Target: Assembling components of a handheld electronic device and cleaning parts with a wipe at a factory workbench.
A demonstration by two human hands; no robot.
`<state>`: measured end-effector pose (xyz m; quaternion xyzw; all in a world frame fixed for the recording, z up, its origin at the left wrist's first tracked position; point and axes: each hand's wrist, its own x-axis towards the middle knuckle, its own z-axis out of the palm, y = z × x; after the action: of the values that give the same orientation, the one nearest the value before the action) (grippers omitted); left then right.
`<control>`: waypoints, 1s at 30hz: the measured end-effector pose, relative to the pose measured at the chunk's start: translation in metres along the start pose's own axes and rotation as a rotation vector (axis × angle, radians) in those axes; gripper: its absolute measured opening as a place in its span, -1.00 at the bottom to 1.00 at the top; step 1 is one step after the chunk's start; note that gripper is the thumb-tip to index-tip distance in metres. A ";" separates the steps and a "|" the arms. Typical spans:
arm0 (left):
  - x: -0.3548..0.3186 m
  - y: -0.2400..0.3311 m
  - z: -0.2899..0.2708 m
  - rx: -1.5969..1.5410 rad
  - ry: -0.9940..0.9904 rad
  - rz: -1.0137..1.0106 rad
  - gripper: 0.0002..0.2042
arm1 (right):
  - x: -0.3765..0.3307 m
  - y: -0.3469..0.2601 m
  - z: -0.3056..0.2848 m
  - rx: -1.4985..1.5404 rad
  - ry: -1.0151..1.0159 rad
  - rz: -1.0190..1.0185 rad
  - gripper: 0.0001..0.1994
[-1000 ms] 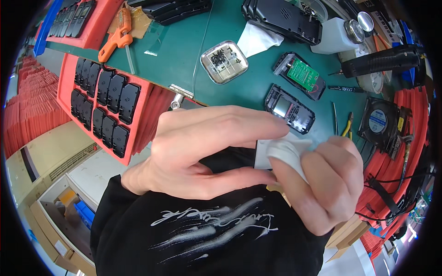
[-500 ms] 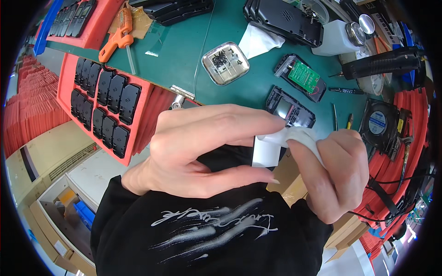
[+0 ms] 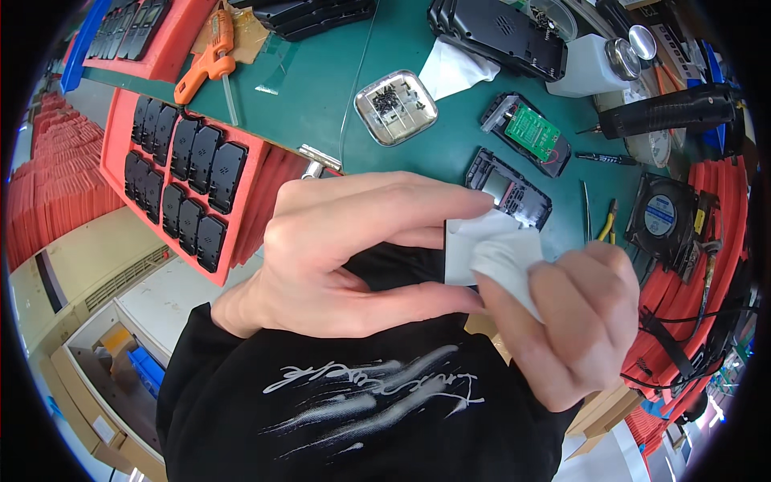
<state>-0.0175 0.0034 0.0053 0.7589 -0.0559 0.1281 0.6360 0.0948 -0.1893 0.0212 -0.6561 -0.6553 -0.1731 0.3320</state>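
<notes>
My left hand (image 3: 345, 253) grips a small flat rectangular panel (image 3: 458, 261) by its edges, thumb below and fingers above. The panel looks pale and shiny with a dark edge; its exact kind I cannot make out. A white cloth (image 3: 499, 255) is bunched in my closed right hand (image 3: 574, 321) and presses on the panel's face. Just beyond the fingers lies an open black device casing (image 3: 526, 201), partly hidden by the hands. Farther off sits another casing half with a green circuit board (image 3: 532, 132).
A metal dish of small screws (image 3: 396, 108) stands on the green mat (image 3: 309, 104). At left are an orange glue gun (image 3: 213, 60) and a red foam tray of black covers (image 3: 181, 177). To the right lie a black electric screwdriver (image 3: 666, 111), tweezers (image 3: 587, 209), pliers (image 3: 610, 221) and a fan (image 3: 658, 213).
My right hand has moved slightly left and down, bringing the cloth across the panel's face. The panel now shows more of its surface. My left hand has barely moved.
</notes>
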 end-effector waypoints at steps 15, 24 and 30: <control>0.000 0.001 -0.003 0.039 0.016 0.009 -0.38 | -0.001 0.005 -0.004 -0.150 -0.028 0.003 -0.57; 0.002 -0.003 -0.005 0.062 0.026 0.023 -0.39 | -0.004 0.004 -0.004 -0.108 -0.002 0.008 -0.56; 0.000 -0.002 -0.007 0.047 0.024 0.013 -0.38 | -0.003 0.006 0.004 -0.057 0.033 -0.045 -0.59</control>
<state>-0.0175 0.0104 0.0045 0.7718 -0.0500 0.1426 0.6176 0.1000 -0.1883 0.0150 -0.6475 -0.6592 -0.2097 0.3199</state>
